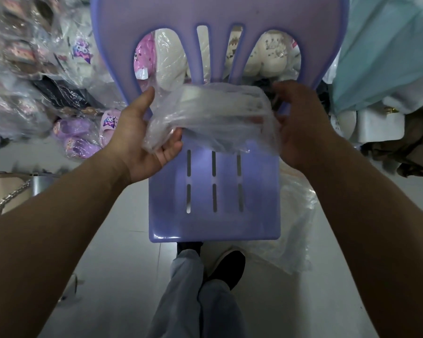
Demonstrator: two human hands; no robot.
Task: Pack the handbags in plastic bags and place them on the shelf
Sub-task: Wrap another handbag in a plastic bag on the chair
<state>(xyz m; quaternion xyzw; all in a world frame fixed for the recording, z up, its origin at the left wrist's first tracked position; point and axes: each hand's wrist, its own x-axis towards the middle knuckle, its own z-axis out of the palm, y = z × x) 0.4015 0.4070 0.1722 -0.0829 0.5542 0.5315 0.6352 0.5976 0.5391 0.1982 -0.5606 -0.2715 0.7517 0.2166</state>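
A clear plastic bag (213, 118) with a pale, white handbag inside it is held above the back of a purple plastic chair's seat (215, 191). My left hand (144, 137) grips the bag's left end, thumb up and fingers curled under the crumpled plastic. My right hand (300, 128) holds the bag's right end, with its fingertips hidden behind the plastic. The handbag's shape is blurred through the film.
The chair's slotted backrest (217, 25) rises ahead. Bagged slippers and plush goods (47, 69) pile up left and behind it. A loose clear plastic bag (293, 228) lies on the floor right of the seat. A chain-strap handbag (7, 193) sits lower left. My crossed legs (200, 289) are below.
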